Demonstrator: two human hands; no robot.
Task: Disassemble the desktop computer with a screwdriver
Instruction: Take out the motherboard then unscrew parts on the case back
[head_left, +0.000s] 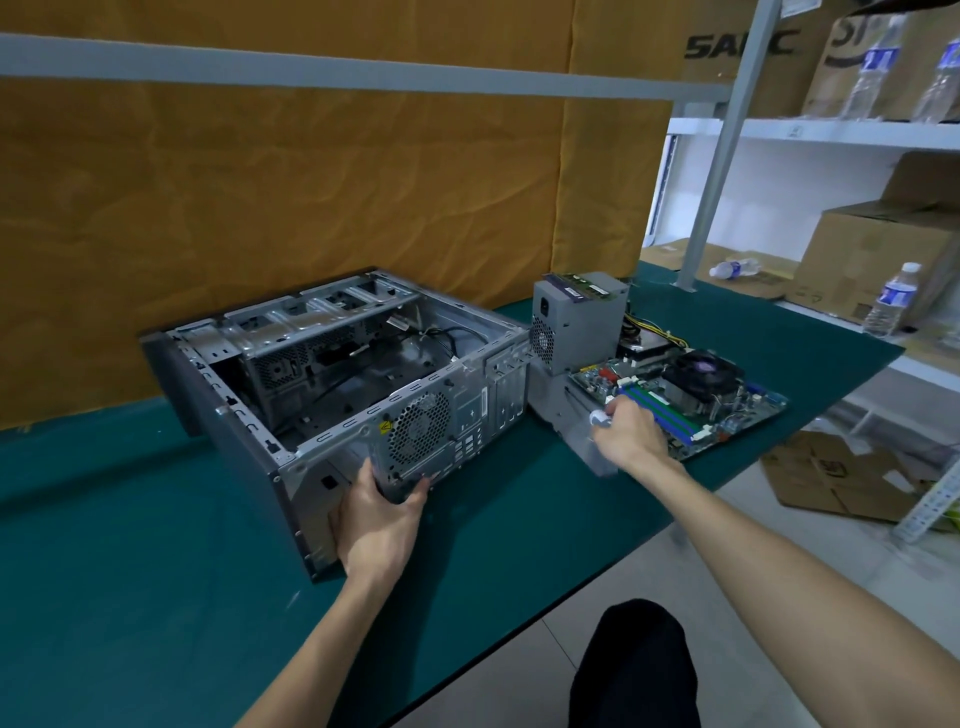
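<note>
The opened grey computer case lies on its side on the green table, its inside nearly stripped with a few black cables left. My left hand grips a black fan at the case's rear panel, just under the round fan grille. My right hand reaches right of the case and holds a small white and grey object over a grey metal side panel; what it is stays unclear. The removed motherboard with its cooler lies beside that hand. The grey power supply stands behind it.
A brown padded board backs the table. White shelves at the right carry cardboard boxes and water bottles. Flattened cardboard lies on the floor beyond the table's right edge. My dark-clothed knee is below the table's front edge.
</note>
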